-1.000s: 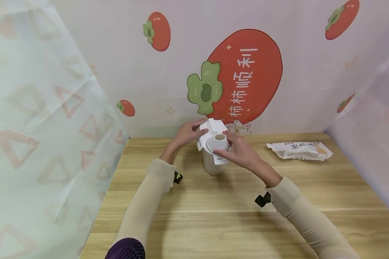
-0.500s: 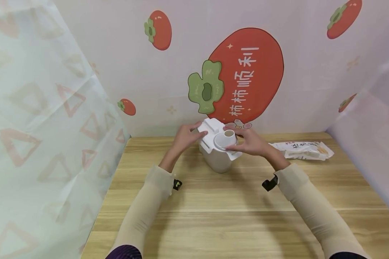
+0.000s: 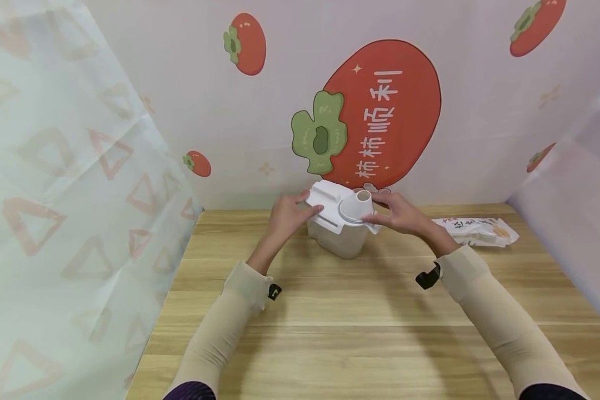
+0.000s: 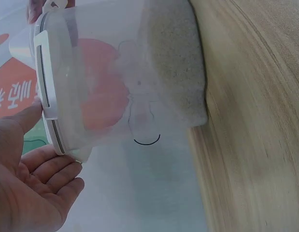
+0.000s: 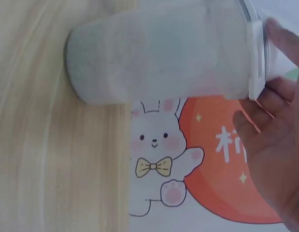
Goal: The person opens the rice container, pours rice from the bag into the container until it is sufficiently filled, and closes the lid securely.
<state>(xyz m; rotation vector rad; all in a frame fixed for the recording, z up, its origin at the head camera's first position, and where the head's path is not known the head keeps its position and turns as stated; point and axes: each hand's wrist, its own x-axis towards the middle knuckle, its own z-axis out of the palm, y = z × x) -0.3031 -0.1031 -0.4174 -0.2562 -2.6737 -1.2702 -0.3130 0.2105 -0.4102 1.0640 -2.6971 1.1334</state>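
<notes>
A translucent food storage container (image 3: 339, 241) with a white lid (image 3: 327, 209) stands upright on the table near the back wall. Pale grainy contents (image 4: 174, 60) fill its lower part in the left wrist view. From the lid's right half rises a cone-shaped spout (image 3: 358, 206). My left hand (image 3: 287, 218) grips the lid's left end, thumb on top and fingers at the far edge. At the spout end my right hand (image 3: 401, 213) holds the lid between thumb and fingers. Some right fingertips are hidden behind the spout in the head view.
A white printed plastic packet (image 3: 480, 231) lies on the wooden table (image 3: 325, 344) to the right. Directly behind the container rises a wall sheet (image 3: 260, 122) with persimmon pictures. Another patterned sheet (image 3: 80, 222) stands along the left side.
The container has turned counterclockwise, its spout end swinging from near me round to the right. My right hand has moved right and away with it; my left hand has stayed nearly in place.
</notes>
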